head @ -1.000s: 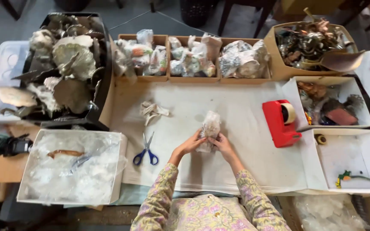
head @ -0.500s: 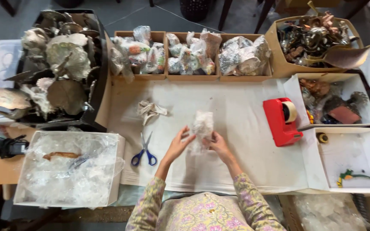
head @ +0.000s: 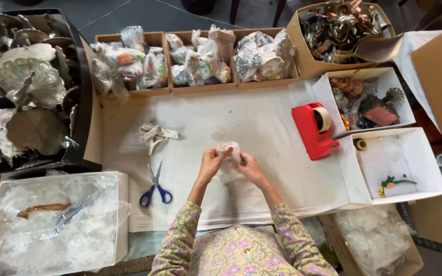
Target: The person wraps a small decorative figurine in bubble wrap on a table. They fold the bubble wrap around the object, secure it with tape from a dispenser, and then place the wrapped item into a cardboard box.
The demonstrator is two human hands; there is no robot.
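Note:
My left hand point(head: 211, 164) and my right hand point(head: 250, 167) both grip a small bundle wrapped in clear bubble wrap point(head: 229, 158), held just above the white paper sheet point(head: 262, 122) that covers the table. The fingers of both hands curl around the top of the bundle. What is inside the wrap is hidden. Blue-handled scissors point(head: 155, 186) lie to the left of my left forearm. A red tape dispenser point(head: 313, 129) stands to the right of my right hand.
Three cardboard trays of wrapped items point(head: 195, 59) line the far edge. A black bin of metal pieces point(head: 24, 92) sits left, a white box of bubble wrap point(head: 52, 220) near left. White boxes point(head: 392, 163) and a carton of metal figures point(head: 341, 30) stand right. A crumpled cloth point(head: 155, 135) lies nearby.
Both hands have kept hold of the wrapped bundle and turned it slightly, the fingers now folded over its top. Nothing else on the table has moved.

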